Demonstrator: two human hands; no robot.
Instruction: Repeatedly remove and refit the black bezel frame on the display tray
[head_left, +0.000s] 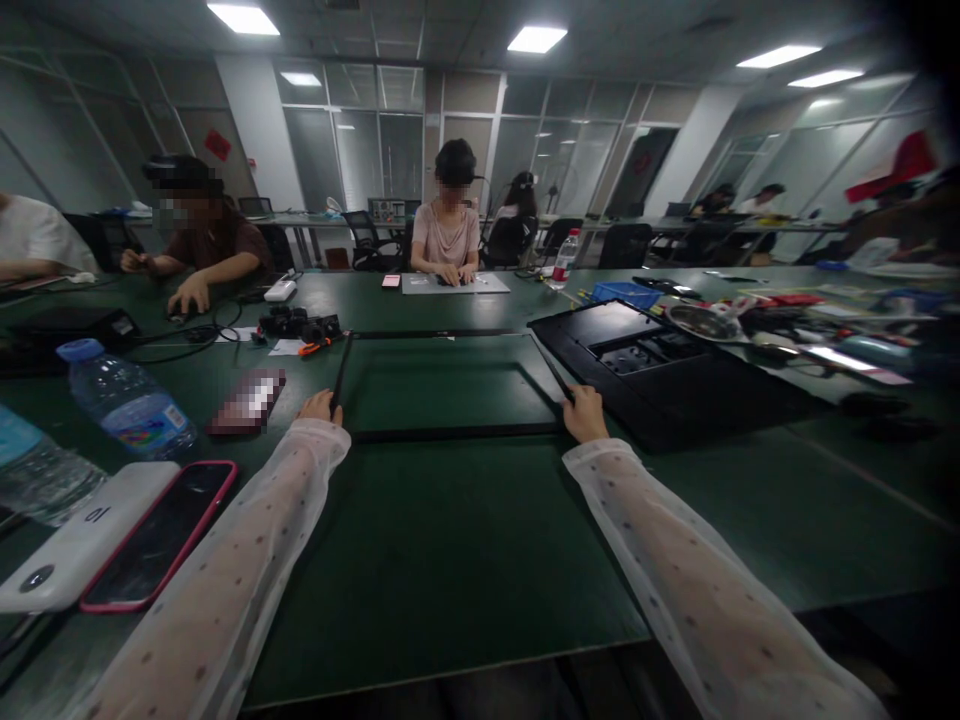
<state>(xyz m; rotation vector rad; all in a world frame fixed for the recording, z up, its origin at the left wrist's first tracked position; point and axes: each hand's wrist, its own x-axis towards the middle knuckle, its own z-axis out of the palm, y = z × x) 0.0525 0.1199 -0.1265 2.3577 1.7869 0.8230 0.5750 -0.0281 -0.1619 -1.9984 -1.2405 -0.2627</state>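
Observation:
A thin black rectangular frame (457,433), see-through in its middle, is held just over the green table (465,560). My left hand (319,406) is closed around its left side near the front corner. On the opposite side my right hand (585,412) grips the frame in the same way. Both forearms wear sheer white dotted sleeves. Close to my right hand lies a large black panel (720,390) with a rectangular cut-out showing parts inside. Left of my left hand is a dark red phone-like thing (247,402).
Two water bottles (127,405), a white power bank (90,540) and a pink-edged phone (161,540) are at the left. Black gadgets (300,325) lie behind the frame's left corner. A blue basket (626,292) and assorted items stand at the back right. A person (446,230) sits opposite.

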